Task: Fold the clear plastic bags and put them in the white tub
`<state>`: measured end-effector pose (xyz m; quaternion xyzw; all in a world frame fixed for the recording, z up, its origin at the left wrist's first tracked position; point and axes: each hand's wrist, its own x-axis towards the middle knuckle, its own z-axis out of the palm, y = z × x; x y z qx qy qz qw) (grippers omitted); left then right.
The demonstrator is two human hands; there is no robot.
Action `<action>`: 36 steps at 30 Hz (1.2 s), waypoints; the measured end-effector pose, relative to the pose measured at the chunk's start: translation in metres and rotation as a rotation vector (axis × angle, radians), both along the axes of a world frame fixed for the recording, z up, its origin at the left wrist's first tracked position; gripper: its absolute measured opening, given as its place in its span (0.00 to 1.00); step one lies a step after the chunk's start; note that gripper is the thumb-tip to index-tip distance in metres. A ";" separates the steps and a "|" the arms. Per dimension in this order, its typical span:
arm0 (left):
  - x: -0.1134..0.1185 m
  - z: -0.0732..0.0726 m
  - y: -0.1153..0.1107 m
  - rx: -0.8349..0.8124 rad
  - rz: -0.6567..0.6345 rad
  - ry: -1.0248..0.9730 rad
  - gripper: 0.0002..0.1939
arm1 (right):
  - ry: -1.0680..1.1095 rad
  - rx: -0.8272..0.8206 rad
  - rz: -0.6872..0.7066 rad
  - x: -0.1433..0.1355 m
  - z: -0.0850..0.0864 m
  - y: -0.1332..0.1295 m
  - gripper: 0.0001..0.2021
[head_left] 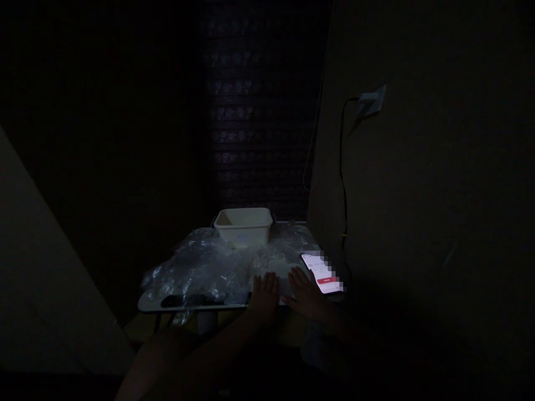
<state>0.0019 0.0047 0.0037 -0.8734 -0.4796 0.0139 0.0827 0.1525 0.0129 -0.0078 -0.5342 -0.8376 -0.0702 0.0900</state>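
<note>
My left hand (pixel 264 295) lies flat near the front edge of a small white table (pixel 152 304), fingers stretched forward. Beside it my right hand (pixel 306 292) is also flat, with its fingers slightly spread and the thumb pointing left. Between and under the hands is a pale, flat patch (pixel 285 287); in the dark I cannot tell if it is a sheet or the tabletop. Clear crinkled plastic film (pixel 200 267) covers much of the table left of my hands. Just right of my right hand rests a phone (pixel 320 273) with its screen lit.
A white plastic tub (pixel 244 227) stands at the table's back. Behind it hangs a dark blind (pixel 259 122). On the right wall, a black cord (pixel 341 167) runs down from an outlet (pixel 371 103). The room is very dim.
</note>
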 end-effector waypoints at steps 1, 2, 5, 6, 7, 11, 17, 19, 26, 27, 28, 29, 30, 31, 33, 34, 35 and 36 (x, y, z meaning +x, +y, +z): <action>0.000 0.000 0.000 -0.002 -0.004 0.002 0.32 | -0.002 0.001 0.009 0.000 0.000 -0.001 0.33; 0.000 -0.001 0.000 -0.002 -0.010 0.003 0.32 | -0.003 0.004 0.016 0.000 -0.001 -0.002 0.33; 0.000 -0.003 0.000 -0.001 -0.032 -0.004 0.31 | -0.005 0.015 0.028 -0.001 -0.001 -0.005 0.33; 0.000 -0.004 -0.001 -0.003 -0.037 -0.008 0.31 | -0.006 0.019 0.029 -0.002 -0.001 -0.006 0.32; 0.000 -0.005 -0.001 -0.007 -0.039 -0.012 0.30 | -0.007 0.023 0.029 -0.003 0.000 -0.007 0.32; 0.001 -0.005 0.000 -0.013 -0.030 -0.034 0.30 | -0.011 0.027 0.040 -0.006 0.002 -0.010 0.33; 0.003 -0.007 0.001 -0.009 -0.018 -0.019 0.31 | -0.024 -0.039 0.065 -0.006 0.004 -0.013 0.34; 0.003 -0.008 0.001 0.010 -0.012 -0.026 0.32 | -0.028 -0.057 0.074 -0.005 0.005 -0.012 0.36; 0.007 -0.009 0.002 0.003 -0.004 -0.022 0.34 | -0.046 -0.103 0.159 -0.008 0.004 -0.004 0.40; 0.008 -0.010 0.002 0.000 -0.005 -0.027 0.33 | -0.046 -0.108 0.179 -0.008 0.003 -0.003 0.39; 0.008 -0.010 0.002 0.002 -0.008 -0.034 0.33 | -0.044 -0.108 0.196 -0.008 0.002 -0.003 0.39; 0.008 -0.011 0.002 0.009 -0.010 -0.042 0.32 | -0.043 -0.106 0.206 -0.008 0.001 -0.003 0.39; 0.008 -0.011 0.002 0.017 -0.012 -0.049 0.32 | -0.041 -0.101 0.211 -0.008 0.000 -0.003 0.39; 0.007 -0.011 0.002 0.024 -0.013 -0.054 0.32 | -0.040 -0.095 0.214 -0.007 0.000 -0.003 0.38; 0.008 -0.011 0.002 0.026 -0.010 -0.059 0.31 | -0.042 -0.087 0.221 -0.008 -0.001 -0.004 0.38; 0.008 -0.011 0.002 0.021 -0.010 -0.060 0.31 | -0.044 -0.085 0.221 -0.008 -0.002 -0.004 0.38; 0.008 -0.011 0.002 0.014 -0.012 -0.062 0.31 | -0.045 -0.082 0.221 -0.009 -0.002 -0.004 0.37; 0.008 -0.011 0.002 0.009 -0.014 -0.065 0.31 | -0.043 -0.077 0.219 -0.009 -0.003 -0.004 0.37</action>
